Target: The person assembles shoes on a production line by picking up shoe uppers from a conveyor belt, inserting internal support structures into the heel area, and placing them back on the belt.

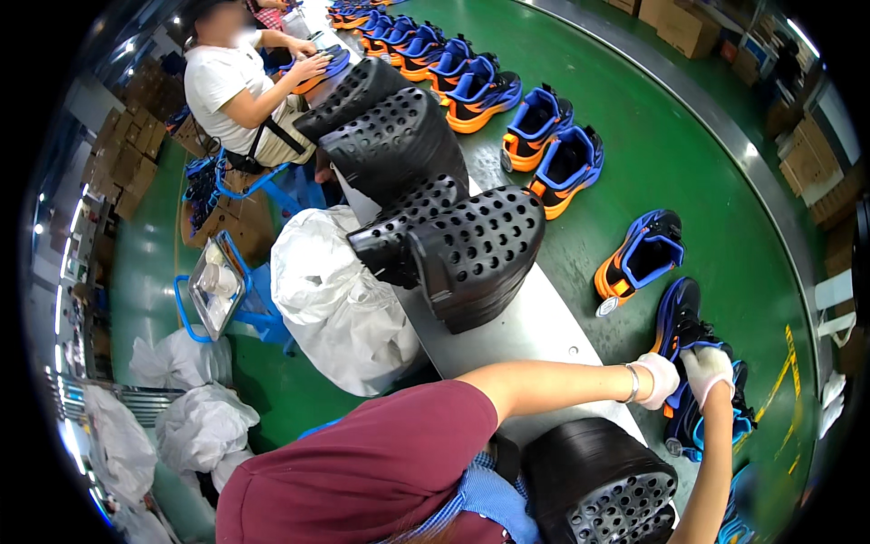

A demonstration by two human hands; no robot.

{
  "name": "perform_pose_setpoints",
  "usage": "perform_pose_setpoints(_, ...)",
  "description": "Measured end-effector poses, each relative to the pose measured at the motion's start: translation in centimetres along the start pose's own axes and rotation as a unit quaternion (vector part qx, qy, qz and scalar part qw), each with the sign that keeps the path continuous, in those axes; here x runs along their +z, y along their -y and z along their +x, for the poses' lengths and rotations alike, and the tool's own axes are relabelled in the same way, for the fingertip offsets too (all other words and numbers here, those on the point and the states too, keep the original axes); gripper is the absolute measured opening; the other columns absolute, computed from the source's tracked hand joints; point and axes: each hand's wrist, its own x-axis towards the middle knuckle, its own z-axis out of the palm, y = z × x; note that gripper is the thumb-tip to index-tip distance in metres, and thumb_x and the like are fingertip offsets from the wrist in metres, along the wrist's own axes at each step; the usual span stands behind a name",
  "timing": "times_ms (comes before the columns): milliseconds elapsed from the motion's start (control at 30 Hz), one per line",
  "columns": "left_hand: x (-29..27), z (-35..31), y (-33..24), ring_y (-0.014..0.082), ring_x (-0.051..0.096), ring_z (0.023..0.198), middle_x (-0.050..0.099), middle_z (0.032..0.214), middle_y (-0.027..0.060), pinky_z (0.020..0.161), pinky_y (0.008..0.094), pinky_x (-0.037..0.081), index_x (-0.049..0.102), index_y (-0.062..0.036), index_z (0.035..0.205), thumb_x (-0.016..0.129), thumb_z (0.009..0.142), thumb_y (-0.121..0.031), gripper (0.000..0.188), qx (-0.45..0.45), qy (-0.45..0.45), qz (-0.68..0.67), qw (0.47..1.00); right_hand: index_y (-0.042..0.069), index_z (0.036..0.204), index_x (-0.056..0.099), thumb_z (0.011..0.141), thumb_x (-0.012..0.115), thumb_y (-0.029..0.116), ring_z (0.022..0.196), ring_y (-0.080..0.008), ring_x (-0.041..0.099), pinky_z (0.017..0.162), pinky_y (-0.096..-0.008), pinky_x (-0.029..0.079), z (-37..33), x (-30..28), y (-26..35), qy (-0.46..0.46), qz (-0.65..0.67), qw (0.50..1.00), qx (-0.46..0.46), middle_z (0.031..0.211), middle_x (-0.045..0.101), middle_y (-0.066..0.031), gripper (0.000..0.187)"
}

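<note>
At the right of the head view, a black sneaker (678, 313) with blue trim and an orange heel lies on the green conveyor belt. Its toe points away from me. My left hand (658, 380), in a white glove with a bracelet at the wrist, is closed on its heel side. My right hand (709, 374), also gloved in white, grips it at the collar, the fingertips hidden by the shoe. Close by on the belt is a sneaker with light blue trim (741, 419). Another blue and orange sneaker (643, 258) stands just beyond my hands.
Several blue and orange sneakers (480, 95) line the belt (625, 118) farther off. Black perforated bins (480, 240) stand on the metal ledge (553, 317), another bin (598, 480) beside me. A white bag (340, 299) hangs left of the ledge. A co-worker (231, 86) handles a shoe at far left.
</note>
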Motion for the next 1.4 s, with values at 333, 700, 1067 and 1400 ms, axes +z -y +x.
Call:
perform_pose_setpoints(333, -2.0, -3.2, 0.1, 0.0294, 0.072, 0.085, 0.073, 0.089, 0.0117, 0.074, 0.0399, 0.057, 0.076, -0.0115, 0.091, 0.07, 0.077, -0.041, 0.034, 0.009, -0.101, -0.03, 0.994, 0.0, 0.093, 0.064, 0.09, 0.056, 0.015, 0.085, -0.036, 0.062, 0.079, -0.041, 0.048, -19.2, -2.6, -4.6, -0.205, 0.133, 0.969, 0.019, 0.088, 0.064, -0.0196, 0.017)
perform_pose_setpoints(700, -3.4, -5.4, 6.1, 0.0283, 0.07, 0.091, 0.067, 0.098, 0.0088, 0.073, 0.0419, 0.056, 0.073, -0.0133, 0.096, 0.066, 0.082, -0.02, 0.016, -0.069, -0.209, 0.068, 0.973, 0.012, 0.135, 0.058, 0.097, 0.049, 0.049, 0.129, -0.0305, 0.052, 0.11, -0.0364, 0.037, -38.9, -1.4, -7.2, -0.066, -0.005, 0.896, 0.44, 0.136, 0.056, -0.0193, 0.054)
perform_pose_setpoints(1067, -2.6, -10.2, 2.2, 0.0277, 0.055, 0.103, 0.055, 0.112, 0.0098, 0.087, 0.0394, 0.048, 0.058, -0.0092, 0.115, 0.075, 0.075, -0.029, 0.048, 0.028, -0.438, 0.06, 0.897, 0.004, 0.126, 0.06, 0.093, 0.062, 0.035, 0.115, -0.0318, 0.058, 0.102, -0.0398, 0.043, -36.3, 7.6, -7.4, -0.138, 0.049, 0.926, 0.348, 0.124, 0.063, -0.019, 0.045)
perform_pose_setpoints(1400, 4.6, -13.3, 3.0, 0.0325, 0.054, 0.112, 0.047, 0.13, 0.015, 0.095, 0.0425, 0.049, 0.06, -0.0072, 0.121, 0.073, 0.078, -0.023, 0.048, 0.012, -0.482, -0.048, 0.875, 0.004, 0.123, 0.061, 0.09, 0.065, 0.034, 0.113, -0.0319, 0.058, 0.1, -0.0402, 0.044, -31.2, 7.5, -6.7, -0.124, 0.044, 0.948, 0.291, 0.122, 0.063, -0.0186, 0.045)
